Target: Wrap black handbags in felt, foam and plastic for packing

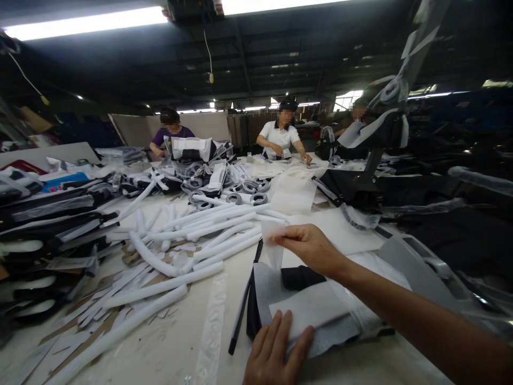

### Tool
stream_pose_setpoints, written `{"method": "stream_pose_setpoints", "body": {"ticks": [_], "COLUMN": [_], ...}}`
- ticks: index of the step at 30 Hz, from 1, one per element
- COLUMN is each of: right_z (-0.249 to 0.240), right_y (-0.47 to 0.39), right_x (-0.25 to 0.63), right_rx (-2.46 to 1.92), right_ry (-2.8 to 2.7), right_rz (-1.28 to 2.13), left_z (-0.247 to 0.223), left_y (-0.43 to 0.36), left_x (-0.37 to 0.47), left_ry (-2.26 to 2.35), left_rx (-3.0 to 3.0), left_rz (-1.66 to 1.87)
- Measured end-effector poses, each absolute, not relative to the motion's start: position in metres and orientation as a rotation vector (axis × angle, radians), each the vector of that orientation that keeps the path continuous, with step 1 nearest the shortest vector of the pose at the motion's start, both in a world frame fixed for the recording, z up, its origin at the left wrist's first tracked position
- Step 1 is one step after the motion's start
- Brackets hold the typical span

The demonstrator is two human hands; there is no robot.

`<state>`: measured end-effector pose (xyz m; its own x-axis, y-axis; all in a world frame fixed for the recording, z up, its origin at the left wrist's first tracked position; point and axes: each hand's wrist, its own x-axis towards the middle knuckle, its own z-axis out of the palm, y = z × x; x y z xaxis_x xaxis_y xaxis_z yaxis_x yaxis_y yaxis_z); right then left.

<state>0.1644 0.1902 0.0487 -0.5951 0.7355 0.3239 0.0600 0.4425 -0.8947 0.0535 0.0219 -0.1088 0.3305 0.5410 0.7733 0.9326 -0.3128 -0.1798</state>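
My right hand [306,243] pinches a small translucent white sheet [272,230], held up above the work. Below it lies a black bag-like piece [252,315], largely covered by pale wrapping sheet [266,286]. A folded white sheet [310,306] rests across this wrapping, and a black rolled part [300,278] shows behind it. My left hand [278,350] lies with fingers spread on the near edge of the folded sheet. Beside the bundle, on its left, runs a narrow black strap [242,310].
White foam tubes [224,230] and paper and cardboard scraps [108,299] cover the table's middle and left. Stacked black wrapped pieces [52,214] stand at far left. A grey plastic part [428,267] is at right. Several people work across the table, including one in a white shirt [280,136].
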Motion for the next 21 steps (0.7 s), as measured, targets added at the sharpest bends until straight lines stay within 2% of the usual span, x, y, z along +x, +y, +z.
{"method": "stream_pose_setpoints", "body": {"ticks": [4,9,15,21], "right_z": [0.042,0.01,-0.031,-0.041], "right_y": [0.146,0.106,0.102,0.103], "right_x": [0.188,0.218,0.235,0.239], "right_rx": [-0.558,-0.24,-0.099,-0.02], "right_ry": [-2.251,-2.434,-2.442,-2.376], "right_rz": [1.109,1.006,0.932,0.901], "left_z": [-0.109,-0.106,-0.098,-0.101], "left_y": [0.025,0.025,0.024,0.022], "left_x": [0.052,0.052,0.047,0.047], "left_ry": [-1.246,-1.254,-1.236,-1.337], "left_rx": [-1.95,-2.004,-2.067,-2.039], "left_rz": [-0.888,-1.032,-0.957,-1.058]}}
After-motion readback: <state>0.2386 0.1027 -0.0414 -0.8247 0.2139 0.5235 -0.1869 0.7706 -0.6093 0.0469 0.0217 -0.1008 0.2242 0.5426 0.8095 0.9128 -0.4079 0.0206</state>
